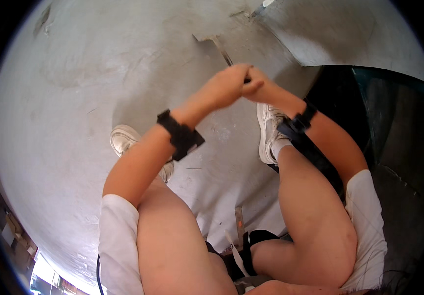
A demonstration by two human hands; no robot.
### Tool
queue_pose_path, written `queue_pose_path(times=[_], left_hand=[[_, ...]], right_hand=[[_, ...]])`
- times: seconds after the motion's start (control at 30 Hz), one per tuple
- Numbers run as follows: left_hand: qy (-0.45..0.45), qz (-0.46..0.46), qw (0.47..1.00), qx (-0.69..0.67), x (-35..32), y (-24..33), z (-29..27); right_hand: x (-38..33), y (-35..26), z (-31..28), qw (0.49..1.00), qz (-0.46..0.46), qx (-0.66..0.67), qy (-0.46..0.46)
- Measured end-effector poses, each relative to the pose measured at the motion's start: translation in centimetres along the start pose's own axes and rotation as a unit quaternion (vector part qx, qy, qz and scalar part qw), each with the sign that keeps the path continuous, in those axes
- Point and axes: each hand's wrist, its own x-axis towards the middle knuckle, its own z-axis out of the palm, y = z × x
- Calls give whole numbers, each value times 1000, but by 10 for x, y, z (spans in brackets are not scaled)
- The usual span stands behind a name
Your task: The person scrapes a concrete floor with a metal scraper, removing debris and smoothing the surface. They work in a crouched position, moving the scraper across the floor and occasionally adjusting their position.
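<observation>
My left hand (226, 87) and my right hand (262, 86) meet in front of me, fingers closed together around the dark handle of a tool. From the hands a thin-shafted tool with a bent, flat metal head (215, 43) reaches away over the grey surface. Its head lies close to that surface, though I cannot tell whether it touches. The fingers hide most of the handle, and slight blur softens the hands. Black straps with small boxes sit on both wrists.
My white shoes (270, 130) are on the grey floor (64, 123), below my bent knees. To the right is a dark area with a teal edge (394, 76), beneath a grey panel (349, 29). Between my legs is a narrow strip (240, 221) with an orange mark.
</observation>
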Motion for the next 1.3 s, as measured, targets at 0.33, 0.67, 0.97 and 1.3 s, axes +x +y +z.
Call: queue_pose_path(times=[0.33,0.67,0.97,1.3], left_hand=[[-8,-17,1000,15,-23,15,12],[-28,-31,999,24,-15,15,-3],[55,-12,994,92,-14,10,-16],[94,42,984,148,-13,1,-19]], right_hand=[[-26,-5,3,996,21,-76,-29],[-12,-13,2,999,20,0,-24],[5,-41,1,995,100,-21,16],[12,-39,3,998,54,-15,7]])
